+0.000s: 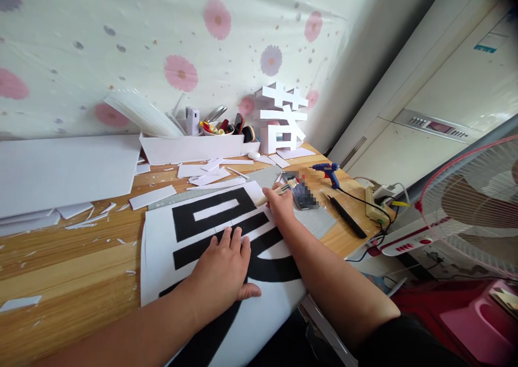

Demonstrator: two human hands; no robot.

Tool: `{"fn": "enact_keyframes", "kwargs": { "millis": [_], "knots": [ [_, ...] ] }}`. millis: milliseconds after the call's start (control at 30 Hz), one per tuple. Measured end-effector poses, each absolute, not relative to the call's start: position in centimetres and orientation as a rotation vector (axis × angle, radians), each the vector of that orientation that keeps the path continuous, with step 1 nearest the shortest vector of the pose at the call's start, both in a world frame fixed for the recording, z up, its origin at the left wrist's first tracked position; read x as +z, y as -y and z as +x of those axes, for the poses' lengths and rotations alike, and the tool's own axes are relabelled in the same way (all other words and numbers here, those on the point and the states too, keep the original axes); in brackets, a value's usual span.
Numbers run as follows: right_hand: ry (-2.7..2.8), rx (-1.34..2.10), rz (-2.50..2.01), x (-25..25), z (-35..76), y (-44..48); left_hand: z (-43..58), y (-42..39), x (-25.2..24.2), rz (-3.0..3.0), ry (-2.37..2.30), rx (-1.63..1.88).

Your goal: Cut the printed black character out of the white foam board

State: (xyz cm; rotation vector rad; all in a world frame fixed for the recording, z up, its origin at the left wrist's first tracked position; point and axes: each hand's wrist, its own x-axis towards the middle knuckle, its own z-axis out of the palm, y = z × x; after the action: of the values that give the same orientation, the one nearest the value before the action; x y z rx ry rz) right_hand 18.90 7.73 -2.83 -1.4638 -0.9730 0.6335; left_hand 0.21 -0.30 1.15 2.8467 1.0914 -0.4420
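Note:
A white sheet point(159, 232) printed with a large black character lies near the table's front edge, over a grey cutting mat point(324, 222). My left hand point(226, 262) rests flat on the printed sheet, fingers spread, and holds nothing. In my right hand point(280, 205) is a slim, pale craft knife point(286, 188), gripped like a pen. Its tip is near the sheet's upper right, beside the black strokes; the fingers partly hide it, so I cannot tell whether it touches. A phone point(303, 193) lies just beyond my right hand, its screen blurred.
White board offcuts point(208, 174) and shavings litter the table point(101, 270). Behind stand a white tool box point(194, 148) and a white standing character point(283, 120). To the right are a blue glue gun point(327, 172), a black pen-like tool point(347, 217), a power strip point(376, 205) and a fan point(477, 205).

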Motion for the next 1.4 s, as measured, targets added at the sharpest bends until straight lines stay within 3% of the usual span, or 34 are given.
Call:
{"fn": "enact_keyframes", "kwargs": {
  "millis": [233,700,1400],
  "knots": [
    [1.252,0.879,-1.318,-2.4,15.3,-6.0,0.1,0.4,0.7,2.866,-1.086,-0.328],
    [1.394,0.768,-1.400,-2.6,15.2,-5.9,-0.2,0.4,0.1,2.919,-1.052,-0.206],
    [1.385,0.862,-1.395,-2.5,15.4,-5.8,-0.2,0.2,0.2,2.892,-1.046,-0.213]
  ]
}}
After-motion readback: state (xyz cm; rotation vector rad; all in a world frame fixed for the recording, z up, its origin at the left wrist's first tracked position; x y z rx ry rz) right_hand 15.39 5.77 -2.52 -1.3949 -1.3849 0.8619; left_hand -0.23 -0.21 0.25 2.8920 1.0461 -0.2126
